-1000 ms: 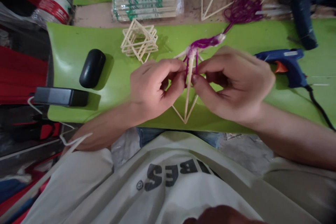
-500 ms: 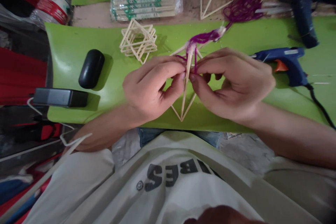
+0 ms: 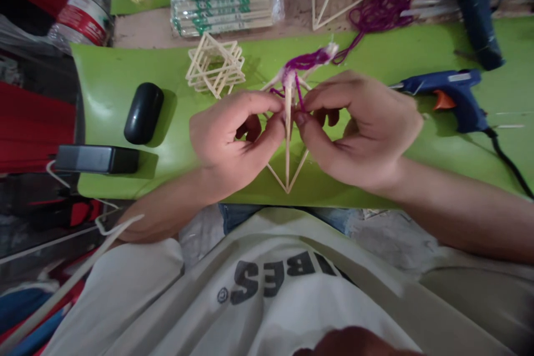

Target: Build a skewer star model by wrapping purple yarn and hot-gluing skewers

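A pale stick frame (image 3: 287, 161) stands between my hands, its lower sticks meeting in a point near the table's front edge. Purple yarn (image 3: 306, 61) is wrapped along its upper part, and a strand hangs down to the fingers. My left hand (image 3: 240, 142) pinches at the left side of the upright stick; its fingertips hide what they grip. The thumb and forefinger of my right hand (image 3: 361, 130) are closed on the purple strand, just right of the stick. From the frame's far end the yarn runs to a tangled purple pile (image 3: 384, 3).
Left on the green table (image 3: 104, 78) are a black oval case (image 3: 144, 113), a black box (image 3: 98, 159) and a small stick lattice (image 3: 214, 65). A blue glue gun (image 3: 454, 92) lies right. Behind are packaged sticks (image 3: 225, 5), a bottle (image 3: 81, 14) and a dark tool (image 3: 479, 16).
Both hands and the top of the stick frame have shifted slightly left. The frame's upright stick now stands straighter, and the purple strand slants toward my right fingertips.
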`<action>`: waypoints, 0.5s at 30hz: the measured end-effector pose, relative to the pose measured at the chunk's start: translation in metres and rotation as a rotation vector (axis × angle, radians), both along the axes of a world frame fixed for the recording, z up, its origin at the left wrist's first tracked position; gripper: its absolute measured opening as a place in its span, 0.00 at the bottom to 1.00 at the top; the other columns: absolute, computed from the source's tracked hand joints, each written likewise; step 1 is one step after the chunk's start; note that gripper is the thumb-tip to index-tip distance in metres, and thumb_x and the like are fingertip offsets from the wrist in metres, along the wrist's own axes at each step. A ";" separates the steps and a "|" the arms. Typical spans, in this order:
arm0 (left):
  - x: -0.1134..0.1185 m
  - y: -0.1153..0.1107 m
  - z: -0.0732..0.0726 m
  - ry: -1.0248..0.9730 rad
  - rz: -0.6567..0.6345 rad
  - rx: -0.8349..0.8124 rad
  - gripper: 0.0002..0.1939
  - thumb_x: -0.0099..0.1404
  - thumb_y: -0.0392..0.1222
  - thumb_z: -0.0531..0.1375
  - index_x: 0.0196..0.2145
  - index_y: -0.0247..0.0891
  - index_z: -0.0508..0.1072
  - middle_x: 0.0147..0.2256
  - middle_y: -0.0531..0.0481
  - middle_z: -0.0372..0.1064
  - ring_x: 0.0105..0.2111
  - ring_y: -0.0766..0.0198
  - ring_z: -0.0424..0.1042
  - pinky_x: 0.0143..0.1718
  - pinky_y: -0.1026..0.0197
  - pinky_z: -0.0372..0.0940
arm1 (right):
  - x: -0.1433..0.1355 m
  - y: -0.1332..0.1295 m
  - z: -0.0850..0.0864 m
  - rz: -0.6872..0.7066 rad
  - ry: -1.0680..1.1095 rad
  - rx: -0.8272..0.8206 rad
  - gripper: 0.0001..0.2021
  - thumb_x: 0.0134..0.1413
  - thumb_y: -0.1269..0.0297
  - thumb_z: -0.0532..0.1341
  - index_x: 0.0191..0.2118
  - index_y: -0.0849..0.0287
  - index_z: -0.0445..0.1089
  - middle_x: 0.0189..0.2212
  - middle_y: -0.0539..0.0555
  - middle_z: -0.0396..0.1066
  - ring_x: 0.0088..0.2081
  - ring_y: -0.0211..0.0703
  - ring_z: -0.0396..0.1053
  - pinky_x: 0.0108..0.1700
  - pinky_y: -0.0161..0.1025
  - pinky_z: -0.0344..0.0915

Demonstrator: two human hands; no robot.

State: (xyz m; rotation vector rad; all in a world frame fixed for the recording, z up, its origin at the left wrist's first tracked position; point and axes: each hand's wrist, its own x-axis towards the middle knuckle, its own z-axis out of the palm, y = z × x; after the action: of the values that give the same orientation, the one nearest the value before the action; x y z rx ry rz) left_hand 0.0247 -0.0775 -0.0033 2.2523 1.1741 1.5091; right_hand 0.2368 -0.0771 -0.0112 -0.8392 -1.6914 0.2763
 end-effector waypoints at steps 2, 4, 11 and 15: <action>0.001 -0.001 -0.002 -0.033 -0.014 -0.021 0.06 0.86 0.47 0.68 0.48 0.49 0.86 0.41 0.54 0.88 0.30 0.67 0.82 0.32 0.59 0.78 | 0.004 -0.004 0.008 0.027 -0.091 -0.072 0.06 0.77 0.71 0.68 0.46 0.50 0.79 0.41 0.50 0.87 0.34 0.39 0.79 0.37 0.42 0.81; 0.001 -0.003 -0.004 -0.071 -0.026 -0.064 0.07 0.87 0.49 0.67 0.50 0.49 0.85 0.43 0.53 0.88 0.32 0.66 0.84 0.36 0.59 0.81 | 0.006 -0.006 0.014 0.059 -0.132 -0.149 0.08 0.76 0.74 0.68 0.47 0.51 0.79 0.42 0.51 0.87 0.35 0.40 0.80 0.38 0.43 0.80; 0.001 0.000 -0.007 -0.117 -0.088 -0.103 0.05 0.80 0.47 0.73 0.51 0.49 0.87 0.42 0.51 0.89 0.32 0.61 0.84 0.31 0.56 0.79 | -0.006 0.000 -0.001 0.073 0.141 -0.029 0.04 0.68 0.68 0.67 0.45 0.50 0.78 0.39 0.49 0.86 0.29 0.38 0.73 0.30 0.42 0.70; 0.003 0.000 -0.010 -0.161 -0.082 -0.162 0.10 0.82 0.53 0.74 0.51 0.48 0.82 0.41 0.51 0.86 0.33 0.60 0.86 0.30 0.57 0.80 | -0.006 -0.002 -0.002 0.082 0.113 -0.102 0.06 0.69 0.70 0.67 0.46 0.51 0.79 0.41 0.50 0.86 0.31 0.40 0.75 0.33 0.44 0.73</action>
State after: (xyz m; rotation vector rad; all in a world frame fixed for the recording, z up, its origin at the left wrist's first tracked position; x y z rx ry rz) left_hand 0.0278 -0.0777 -0.0132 2.0085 1.1015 1.4765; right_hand 0.2309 -0.0787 -0.0135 -0.8143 -1.6188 0.4610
